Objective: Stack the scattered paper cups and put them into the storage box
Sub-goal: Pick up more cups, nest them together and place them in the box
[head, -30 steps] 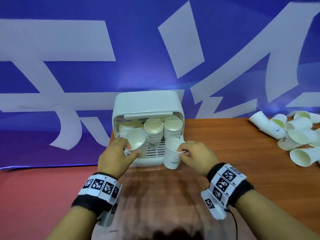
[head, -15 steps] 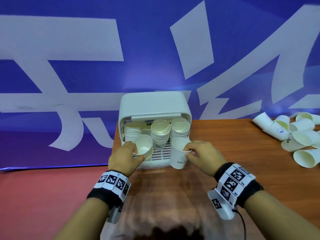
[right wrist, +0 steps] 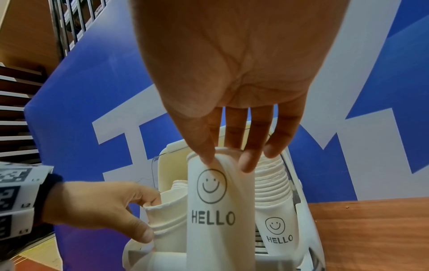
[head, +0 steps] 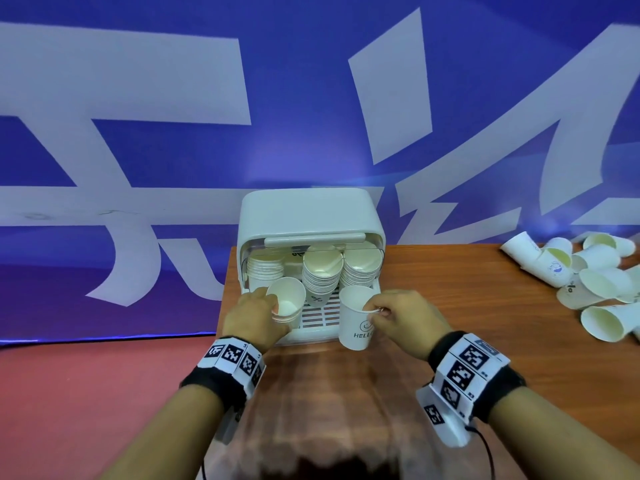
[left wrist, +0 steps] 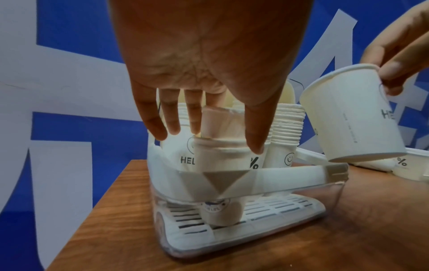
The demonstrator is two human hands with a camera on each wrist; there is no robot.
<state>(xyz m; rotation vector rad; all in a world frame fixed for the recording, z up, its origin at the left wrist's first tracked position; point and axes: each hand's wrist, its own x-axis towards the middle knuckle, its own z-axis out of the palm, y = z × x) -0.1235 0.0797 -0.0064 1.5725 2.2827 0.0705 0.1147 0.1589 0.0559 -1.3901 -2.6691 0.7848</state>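
Observation:
The white storage box (head: 311, 216) stands open at the table's far left, with stacks of paper cups (head: 323, 271) inside. My left hand (head: 273, 306) grips a short stack of cups (head: 285, 299) by its rim at the box's front left. In the left wrist view this short stack (left wrist: 220, 152) stands upright with its base on the box's slatted floor (left wrist: 278, 207). My right hand (head: 375, 311) pinches the rim of a single "HELLO" cup (head: 356, 320), held upright just in front of the box's right side. The same cup (right wrist: 213, 210) fills the right wrist view.
Several loose paper cups (head: 588, 271) lie on their sides at the table's far right. The wooden table (head: 450, 289) ends just left of the box, over a red floor (head: 86, 393). A blue and white banner (head: 173, 133) stands behind.
My left hand has lowered its short stack a little, down into the front left of the box. The right hand still holds its cup in about the same place.

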